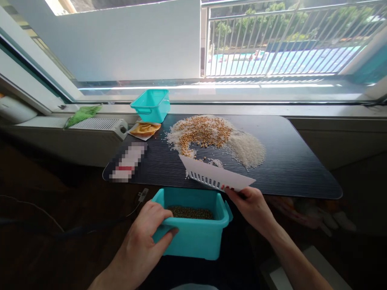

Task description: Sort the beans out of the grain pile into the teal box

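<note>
My left hand [146, 235] is closed on the near left rim of a turquoise plastic bin [193, 239], thumb outside and fingers over the edge. Small greenish-brown beans [191, 212] cover the bin's bottom. In my right hand [254, 207], pinched at its near right end, is a thin white sheet with a row of slots [217, 174]. It is tilted over the table's front edge, just beyond the bin. Behind the sheet, yellow round peas or beans [208, 131] lie mixed with spread white rice-like grains [249, 149] on the dark table [290, 161].
A second turquoise bin [151, 105] stands at the table's back left, beside a yellow-orange folded item [145, 129] on white paper. A blurred-out flat item [128, 162] lies near the left edge. Left of the table is a radiator [102, 127] with a green cloth [83, 115].
</note>
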Action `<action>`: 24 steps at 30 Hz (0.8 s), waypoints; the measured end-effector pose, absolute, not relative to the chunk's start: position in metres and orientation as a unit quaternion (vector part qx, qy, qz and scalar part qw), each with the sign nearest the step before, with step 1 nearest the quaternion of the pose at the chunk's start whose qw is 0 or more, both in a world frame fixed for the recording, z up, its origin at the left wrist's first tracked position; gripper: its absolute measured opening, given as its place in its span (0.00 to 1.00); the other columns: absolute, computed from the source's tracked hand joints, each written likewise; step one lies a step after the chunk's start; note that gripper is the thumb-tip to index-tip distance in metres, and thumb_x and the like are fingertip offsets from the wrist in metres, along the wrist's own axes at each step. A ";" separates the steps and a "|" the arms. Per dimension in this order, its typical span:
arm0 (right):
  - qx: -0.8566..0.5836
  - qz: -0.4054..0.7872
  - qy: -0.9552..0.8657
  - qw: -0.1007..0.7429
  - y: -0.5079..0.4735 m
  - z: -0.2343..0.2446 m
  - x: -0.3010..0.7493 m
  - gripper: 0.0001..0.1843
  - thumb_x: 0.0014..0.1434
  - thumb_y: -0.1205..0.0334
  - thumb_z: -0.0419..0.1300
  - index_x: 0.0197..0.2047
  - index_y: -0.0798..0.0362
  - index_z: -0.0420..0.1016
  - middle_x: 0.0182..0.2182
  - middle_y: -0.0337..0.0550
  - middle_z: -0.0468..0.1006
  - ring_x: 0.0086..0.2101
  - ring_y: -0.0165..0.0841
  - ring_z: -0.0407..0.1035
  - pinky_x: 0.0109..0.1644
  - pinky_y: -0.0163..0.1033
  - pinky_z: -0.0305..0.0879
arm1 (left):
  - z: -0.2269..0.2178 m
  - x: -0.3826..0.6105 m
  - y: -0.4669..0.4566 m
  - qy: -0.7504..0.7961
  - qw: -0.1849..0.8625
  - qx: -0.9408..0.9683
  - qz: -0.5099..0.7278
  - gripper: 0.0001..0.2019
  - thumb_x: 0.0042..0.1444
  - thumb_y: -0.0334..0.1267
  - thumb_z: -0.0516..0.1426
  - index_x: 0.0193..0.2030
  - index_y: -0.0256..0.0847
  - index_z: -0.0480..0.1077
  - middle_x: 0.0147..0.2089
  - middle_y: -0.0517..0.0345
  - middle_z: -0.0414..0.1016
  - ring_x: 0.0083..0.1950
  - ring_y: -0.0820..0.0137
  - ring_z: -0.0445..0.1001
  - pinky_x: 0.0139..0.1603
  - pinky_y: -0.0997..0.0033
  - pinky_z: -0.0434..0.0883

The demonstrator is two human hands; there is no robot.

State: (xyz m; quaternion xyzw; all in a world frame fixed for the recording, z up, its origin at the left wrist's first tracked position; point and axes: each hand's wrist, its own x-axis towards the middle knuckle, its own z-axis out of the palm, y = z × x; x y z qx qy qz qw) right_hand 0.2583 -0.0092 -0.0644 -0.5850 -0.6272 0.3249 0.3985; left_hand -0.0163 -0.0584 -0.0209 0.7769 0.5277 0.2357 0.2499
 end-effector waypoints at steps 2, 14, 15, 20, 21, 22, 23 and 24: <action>-0.602 0.295 -0.613 0.419 -0.013 -0.068 0.261 0.13 0.54 0.54 0.61 0.38 0.50 0.81 0.36 0.41 0.83 0.36 0.44 0.77 0.41 0.46 0.73 | -0.021 -0.018 -0.058 0.520 0.256 0.780 0.236 0.04 0.55 0.30 0.55 0.37 0.43 0.67 0.35 0.57 0.68 0.42 0.63 0.66 0.43 0.62 0.69; -0.656 0.260 -0.555 0.440 0.003 -0.047 0.266 0.11 0.51 0.55 0.63 0.35 0.51 0.82 0.33 0.40 0.83 0.36 0.44 0.77 0.41 0.45 0.72 | -0.030 -0.010 -0.046 0.459 0.316 0.800 0.221 0.05 0.55 0.28 0.56 0.36 0.42 0.66 0.36 0.57 0.68 0.43 0.63 0.66 0.45 0.61 0.69; -0.655 0.271 -0.557 0.433 0.007 -0.047 0.266 0.11 0.51 0.54 0.63 0.34 0.51 0.81 0.33 0.40 0.83 0.35 0.44 0.77 0.40 0.44 0.72 | -0.030 -0.009 -0.045 0.460 0.317 0.799 0.221 0.05 0.55 0.28 0.56 0.36 0.42 0.66 0.36 0.57 0.68 0.43 0.63 0.66 0.45 0.61 0.69; -0.643 0.308 -0.562 0.419 0.019 -0.050 0.264 0.12 0.51 0.53 0.62 0.32 0.52 0.81 0.31 0.41 0.83 0.34 0.43 0.76 0.38 0.43 0.72 | -0.031 -0.008 -0.044 0.466 0.314 0.798 0.219 0.05 0.54 0.29 0.56 0.37 0.42 0.66 0.36 0.56 0.68 0.43 0.63 0.66 0.43 0.61 0.70; -0.636 0.320 -0.564 0.419 0.020 -0.050 0.263 0.12 0.51 0.53 0.62 0.32 0.52 0.81 0.31 0.41 0.83 0.34 0.43 0.76 0.38 0.43 0.72 | -0.031 -0.008 -0.044 0.468 0.314 0.797 0.217 0.05 0.54 0.29 0.56 0.36 0.42 0.67 0.35 0.56 0.68 0.43 0.63 0.66 0.43 0.61 0.71; -0.628 0.332 -0.566 0.418 0.020 -0.049 0.263 0.13 0.51 0.52 0.62 0.32 0.52 0.81 0.31 0.41 0.83 0.34 0.43 0.76 0.38 0.43 0.72 | -0.030 -0.008 -0.044 0.470 0.313 0.797 0.216 0.04 0.54 0.29 0.56 0.36 0.42 0.67 0.35 0.56 0.68 0.42 0.63 0.67 0.43 0.61 0.71; -0.620 0.345 -0.568 0.418 0.019 -0.048 0.263 0.13 0.51 0.51 0.63 0.32 0.52 0.81 0.31 0.41 0.83 0.35 0.44 0.76 0.39 0.43 0.72 | -0.030 -0.007 -0.044 0.472 0.311 0.796 0.215 0.04 0.54 0.30 0.56 0.35 0.42 0.67 0.35 0.56 0.68 0.42 0.62 0.67 0.43 0.61 0.71; -0.613 0.356 -0.569 0.417 0.019 -0.046 0.264 0.14 0.51 0.51 0.63 0.33 0.51 0.82 0.32 0.41 0.83 0.35 0.44 0.76 0.39 0.43 0.72 | -0.029 -0.007 -0.044 0.474 0.310 0.796 0.214 0.04 0.54 0.30 0.56 0.35 0.43 0.67 0.34 0.56 0.68 0.42 0.62 0.67 0.43 0.61 0.71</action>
